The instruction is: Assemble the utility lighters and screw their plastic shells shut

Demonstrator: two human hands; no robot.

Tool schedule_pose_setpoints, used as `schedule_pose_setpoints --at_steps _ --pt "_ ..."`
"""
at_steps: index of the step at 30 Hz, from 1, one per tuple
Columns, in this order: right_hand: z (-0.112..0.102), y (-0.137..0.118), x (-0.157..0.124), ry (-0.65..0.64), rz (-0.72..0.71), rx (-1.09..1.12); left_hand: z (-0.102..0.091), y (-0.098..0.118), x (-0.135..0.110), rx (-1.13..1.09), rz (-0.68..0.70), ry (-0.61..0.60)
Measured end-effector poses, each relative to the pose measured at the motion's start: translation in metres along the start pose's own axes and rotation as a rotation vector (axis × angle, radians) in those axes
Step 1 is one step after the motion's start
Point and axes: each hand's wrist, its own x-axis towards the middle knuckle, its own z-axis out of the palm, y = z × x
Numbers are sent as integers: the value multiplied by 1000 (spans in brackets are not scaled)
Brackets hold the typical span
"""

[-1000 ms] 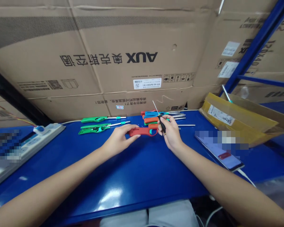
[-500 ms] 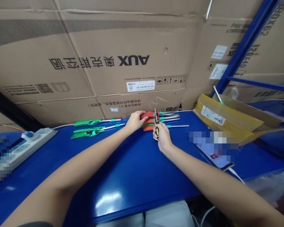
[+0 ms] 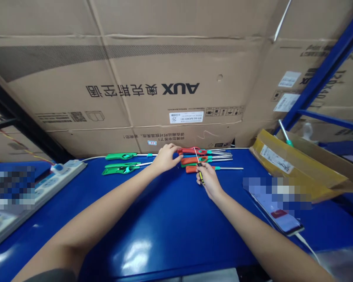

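Note:
My right hand [image 3: 208, 179] is closed around a small black-and-yellow screwdriver [image 3: 199, 168], its thin shaft pointing up and away. My left hand [image 3: 165, 157] reaches to the left end of a pile of long-nosed lighters [image 3: 204, 156] with red, blue and green handles, its fingers curled on a red handle. One red lighter [image 3: 213, 168] lies alone in front of the pile, just beside my right hand. Three green lighters [image 3: 124, 162] lie apart to the left on the blue table [image 3: 170, 219].
Big cardboard boxes [image 3: 153, 86] stand close behind the table. A white power strip [image 3: 38, 188] lies at the left edge. A phone [image 3: 275, 203] with a cable lies at the right, beside an open yellow-brown carton [image 3: 294, 160]. A blue rack post [image 3: 320, 74] rises at the right.
A second ago my left hand held a red lighter near the middle of the table. It has carried it back to the pile. My right hand with the screwdriver stayed close by.

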Motion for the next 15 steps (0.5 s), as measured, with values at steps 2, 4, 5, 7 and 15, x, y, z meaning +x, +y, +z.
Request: schedule_pose_setpoints --at_steps 2,4,5,7,15 --pt "-3 1 1 -76 -33 -111 -22 -21 -24 23 -22 -41" --pt "-6 -3 0 -183 -82 -255 -43 -47 -53 53 -83 -68" --pt "-8 -7 -1 -234 -122 -336 -52 -60 -68 73 -125 -78" --pt "-10 -16 -7 -301 -234 -503 -65 -85 -97 115 -211 -95" --pt "-8 -38 -34 -389 -518 -1128 -71 -133 -146 204 -381 -165"
